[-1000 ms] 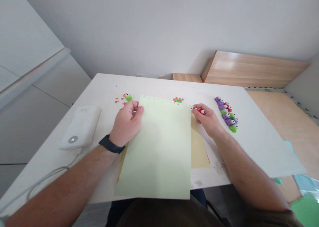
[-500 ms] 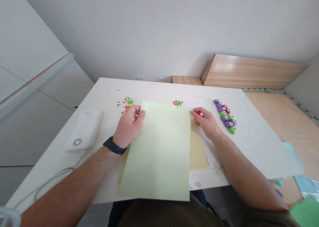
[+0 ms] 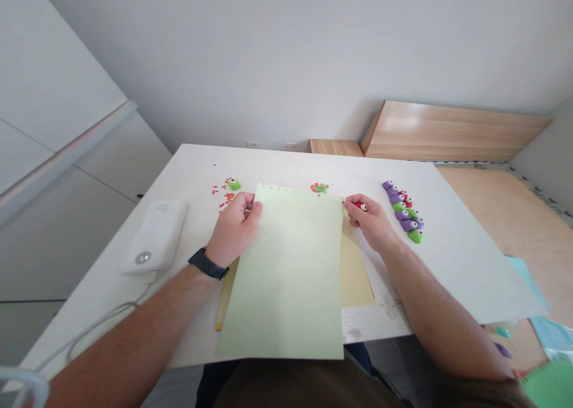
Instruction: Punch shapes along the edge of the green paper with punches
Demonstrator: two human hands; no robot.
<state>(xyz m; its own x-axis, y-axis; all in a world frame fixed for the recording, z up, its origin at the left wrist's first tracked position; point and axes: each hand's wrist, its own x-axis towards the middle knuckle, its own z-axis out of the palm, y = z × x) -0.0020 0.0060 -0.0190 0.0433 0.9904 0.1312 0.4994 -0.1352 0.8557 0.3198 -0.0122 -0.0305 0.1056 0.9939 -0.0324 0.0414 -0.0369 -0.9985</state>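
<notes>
A pale green sheet of paper (image 3: 286, 264), with torn perforations along its top, spans the space between my hands. My left hand (image 3: 237, 226) is closed on its upper left edge, thumb on top. At the upper right corner, my right hand (image 3: 367, 217) is closed in a pinch against the paper's edge. A small red clay piece with an eye (image 3: 362, 206) shows at the right hand's fingers; whether it is held or lies behind them I cannot tell. Beneath the sheet lies tan paper or a pad (image 3: 356, 270), mostly covered.
Several purple, green and red clay pieces with eyes (image 3: 405, 212) lie in a cluster at right. A green clay piece (image 3: 233, 184) sits by red scraps (image 3: 227, 199); red and green bits (image 3: 319, 188) lie behind the sheet. A white cabled device (image 3: 156, 235) stands at left.
Both hands keep their grip on the sheet, which has barely moved. The whole view has shifted slightly.
</notes>
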